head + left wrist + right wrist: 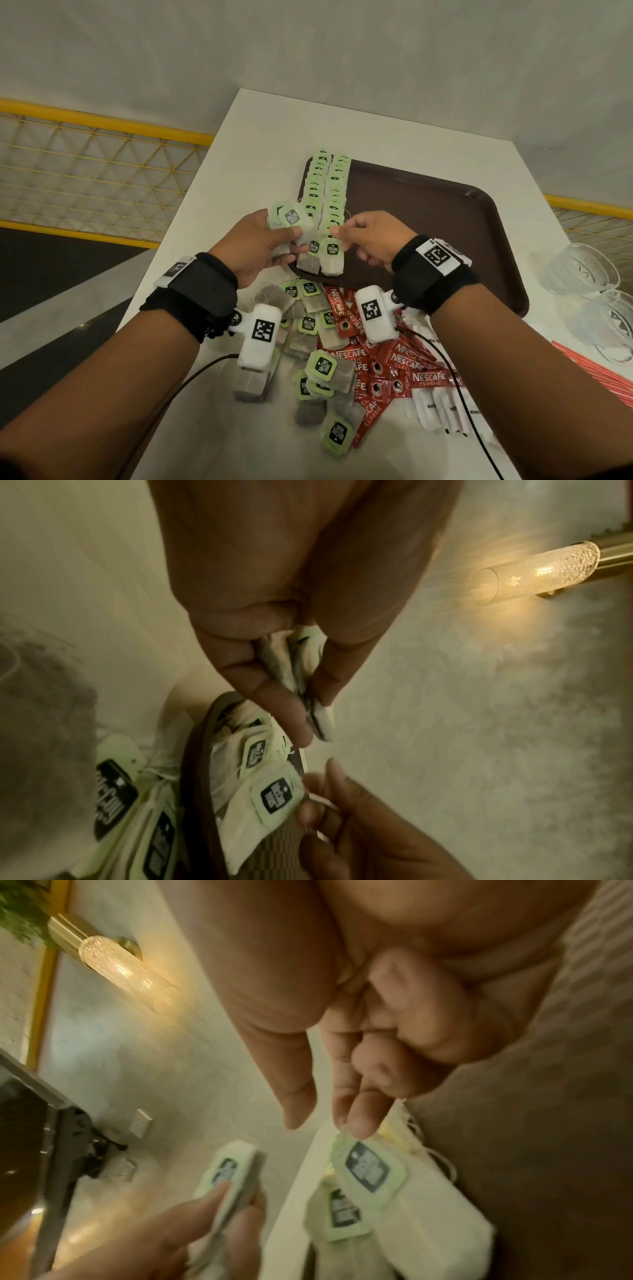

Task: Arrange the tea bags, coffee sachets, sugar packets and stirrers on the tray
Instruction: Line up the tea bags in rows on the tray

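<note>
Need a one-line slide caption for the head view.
Left hand holds spare tea bags while right hand places one on the brown tray; coffee sachets wait on the table.

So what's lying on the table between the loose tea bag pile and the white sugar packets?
Red Nescafe coffee sachets, fanned out between the tea bag pile and the sugar packets, in the head view.

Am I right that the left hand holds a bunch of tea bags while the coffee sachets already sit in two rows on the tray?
Not quite. The left hand does hold a bunch of tea bags, but the two rows on the tray are tea bags. The head view shows the coffee sachets lying loose on the table, off the tray.
</note>
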{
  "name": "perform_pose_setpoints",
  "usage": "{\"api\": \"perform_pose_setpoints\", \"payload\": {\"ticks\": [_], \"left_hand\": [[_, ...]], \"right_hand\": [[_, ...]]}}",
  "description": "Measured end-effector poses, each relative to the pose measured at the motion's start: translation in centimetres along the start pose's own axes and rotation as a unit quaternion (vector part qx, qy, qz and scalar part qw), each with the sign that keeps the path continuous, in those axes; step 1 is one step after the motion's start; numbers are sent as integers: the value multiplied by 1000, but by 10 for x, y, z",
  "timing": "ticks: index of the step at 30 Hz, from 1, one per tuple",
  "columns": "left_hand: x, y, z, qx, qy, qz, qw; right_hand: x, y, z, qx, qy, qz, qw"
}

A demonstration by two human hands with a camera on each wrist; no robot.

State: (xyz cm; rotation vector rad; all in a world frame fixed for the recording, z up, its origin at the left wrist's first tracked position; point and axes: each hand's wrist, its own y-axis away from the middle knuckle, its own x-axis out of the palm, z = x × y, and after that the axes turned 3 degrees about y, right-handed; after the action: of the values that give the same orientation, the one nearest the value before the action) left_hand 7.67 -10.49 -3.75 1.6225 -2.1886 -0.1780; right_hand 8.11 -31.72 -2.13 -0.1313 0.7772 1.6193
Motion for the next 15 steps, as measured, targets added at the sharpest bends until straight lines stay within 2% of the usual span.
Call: {"api": "perform_pose_setpoints", "payload": {"ticks": [4,8,11,15], "left_hand": [[9,1,1,7,-52,34,998],[13,1,4,6,-100,58,993],[13,1,4,3,-104,61,993],[3,0,5,-10,-72,12,997]], "right_hand": [[10,5,6,-68,10,21,997],[17,2,2,-78,1,-5,997],[15,4,-1,-56,-29,-1,998],[6,9,-11,27,-7,-1,1000]]}}
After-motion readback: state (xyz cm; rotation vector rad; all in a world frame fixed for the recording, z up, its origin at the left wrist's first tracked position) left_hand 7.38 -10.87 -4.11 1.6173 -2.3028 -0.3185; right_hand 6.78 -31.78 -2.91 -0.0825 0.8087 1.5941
